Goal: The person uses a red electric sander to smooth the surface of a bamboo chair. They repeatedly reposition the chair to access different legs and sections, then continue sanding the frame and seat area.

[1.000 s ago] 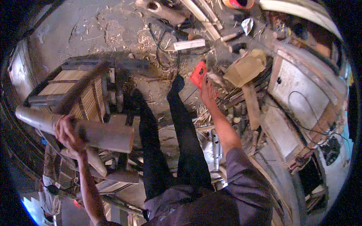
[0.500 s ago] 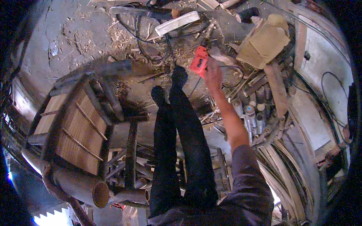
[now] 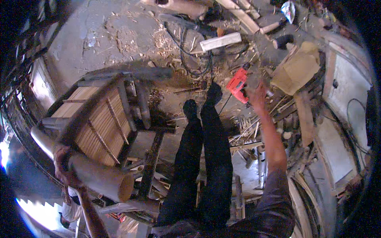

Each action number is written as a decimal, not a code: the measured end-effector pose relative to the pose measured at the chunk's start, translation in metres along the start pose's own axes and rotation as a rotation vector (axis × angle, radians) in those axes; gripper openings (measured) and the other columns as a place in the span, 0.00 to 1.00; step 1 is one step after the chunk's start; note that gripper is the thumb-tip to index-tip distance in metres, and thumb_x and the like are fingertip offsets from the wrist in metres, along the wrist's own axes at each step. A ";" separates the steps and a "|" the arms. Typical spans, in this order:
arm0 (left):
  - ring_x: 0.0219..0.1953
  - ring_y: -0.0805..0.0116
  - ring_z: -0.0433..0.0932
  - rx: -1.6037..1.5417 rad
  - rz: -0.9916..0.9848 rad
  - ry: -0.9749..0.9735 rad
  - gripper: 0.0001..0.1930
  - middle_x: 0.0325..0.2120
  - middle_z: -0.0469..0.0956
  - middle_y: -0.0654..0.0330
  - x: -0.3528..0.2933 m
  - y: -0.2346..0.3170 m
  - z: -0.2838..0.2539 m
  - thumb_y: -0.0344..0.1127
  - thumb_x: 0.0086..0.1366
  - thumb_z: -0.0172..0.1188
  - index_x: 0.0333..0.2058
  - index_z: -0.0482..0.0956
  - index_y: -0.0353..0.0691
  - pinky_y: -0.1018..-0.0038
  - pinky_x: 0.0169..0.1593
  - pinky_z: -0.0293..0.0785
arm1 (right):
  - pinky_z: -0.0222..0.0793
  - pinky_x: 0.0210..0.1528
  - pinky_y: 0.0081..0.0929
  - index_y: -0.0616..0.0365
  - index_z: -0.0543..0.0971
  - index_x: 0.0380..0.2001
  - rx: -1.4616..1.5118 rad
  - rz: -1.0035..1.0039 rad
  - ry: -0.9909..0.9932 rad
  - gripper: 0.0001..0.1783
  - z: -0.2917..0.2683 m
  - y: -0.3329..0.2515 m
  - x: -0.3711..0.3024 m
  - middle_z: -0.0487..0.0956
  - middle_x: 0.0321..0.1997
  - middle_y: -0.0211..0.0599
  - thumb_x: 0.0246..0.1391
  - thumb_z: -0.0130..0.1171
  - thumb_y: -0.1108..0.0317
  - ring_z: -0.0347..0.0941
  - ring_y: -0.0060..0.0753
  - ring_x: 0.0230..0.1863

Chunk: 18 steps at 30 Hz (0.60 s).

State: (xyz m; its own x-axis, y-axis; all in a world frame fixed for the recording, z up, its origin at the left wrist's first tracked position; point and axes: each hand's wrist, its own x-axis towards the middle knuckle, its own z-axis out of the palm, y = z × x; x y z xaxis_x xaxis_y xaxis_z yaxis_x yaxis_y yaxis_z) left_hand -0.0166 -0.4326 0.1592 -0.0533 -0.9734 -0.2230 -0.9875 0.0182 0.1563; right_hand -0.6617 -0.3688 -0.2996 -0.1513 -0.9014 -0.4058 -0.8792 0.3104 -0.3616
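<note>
While the left hand [image 3: 62, 164] curls over a pole [image 3: 101, 176], the right hand [image 3: 258, 95] grips a red drill [image 3: 237, 82].

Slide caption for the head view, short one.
Right hand holding a red drill, left hand on a slatted chair.

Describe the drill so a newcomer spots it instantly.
Find the black trouser legs running up the middle. Just right of the feet, the right grip holds the drill. Its bright red body stands out from the pale block and tan cardboard.
</note>
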 end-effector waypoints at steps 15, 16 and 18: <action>0.62 0.54 0.62 -1.189 0.161 -0.078 0.50 0.59 0.62 0.48 -0.046 0.263 -0.017 0.52 0.43 0.74 0.61 0.59 0.37 0.60 0.64 0.57 | 0.62 0.60 0.36 0.63 0.54 0.65 0.778 -0.335 -0.699 0.55 -0.423 -0.406 -0.183 0.68 0.58 0.50 0.44 0.66 0.40 0.67 0.46 0.58; 0.58 0.58 0.65 -1.536 0.003 -0.203 0.47 0.57 0.65 0.51 -0.068 0.294 -0.021 0.51 0.46 0.74 0.60 0.60 0.35 0.63 0.62 0.60 | 0.56 0.64 0.35 0.62 0.50 0.67 0.803 -0.382 -0.734 0.53 -0.438 -0.430 -0.188 0.66 0.61 0.50 0.50 0.60 0.40 0.64 0.46 0.62; 0.52 0.64 0.69 -1.891 -0.264 -0.245 0.41 0.51 0.70 0.56 -0.091 0.323 -0.036 0.49 0.49 0.72 0.57 0.65 0.33 0.67 0.56 0.65 | 0.53 0.66 0.36 0.61 0.50 0.68 0.695 -0.487 -0.655 0.48 -0.439 -0.454 -0.200 0.64 0.63 0.53 0.56 0.54 0.42 0.61 0.50 0.64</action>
State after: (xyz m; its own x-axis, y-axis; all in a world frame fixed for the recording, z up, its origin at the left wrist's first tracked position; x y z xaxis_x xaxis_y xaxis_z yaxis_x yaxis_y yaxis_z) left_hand -0.3252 -0.3459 0.2644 -0.1347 -0.8582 -0.4954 0.4384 -0.4999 0.7469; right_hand -0.4300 -0.4620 0.3141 0.6001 -0.7010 -0.3853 -0.2978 0.2513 -0.9210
